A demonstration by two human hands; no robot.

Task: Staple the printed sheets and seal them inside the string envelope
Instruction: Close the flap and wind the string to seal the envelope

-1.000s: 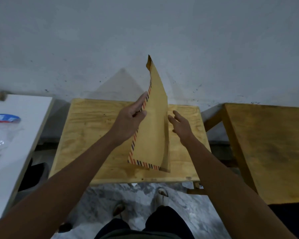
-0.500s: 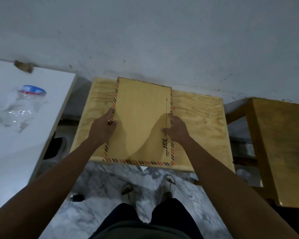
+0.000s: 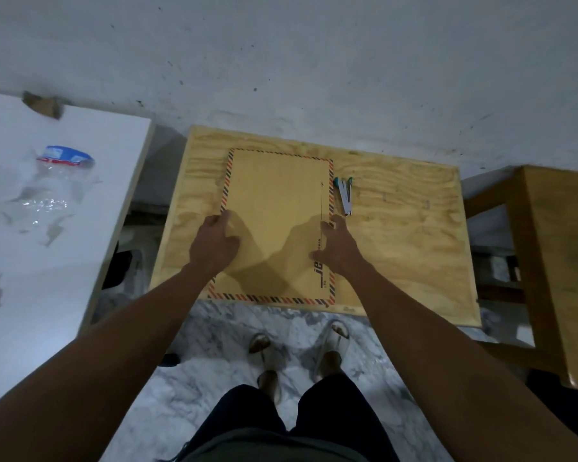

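While flat on the table (image 3: 414,248) — envelope (image 3: 277,211), contents hidden — both hands on its edges.

Grey wall (image 3: 314,61), marbled floor (image 3: 214,345), plywood table (image 3: 397,245), white table (image 3: 47,245) leftward.

A plain home room, it seems. A bare plywood desk (image 3: 414,228) stands against a scuffed grey wall (image 3: 314,61). Below lies a marble-patterned floor (image 3: 214,378), beside a white desk (image 3: 80,261).

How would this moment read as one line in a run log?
envelope: flat on wooden table | left hand, right hand: on its side edges | stapler: right of envelope, untouched
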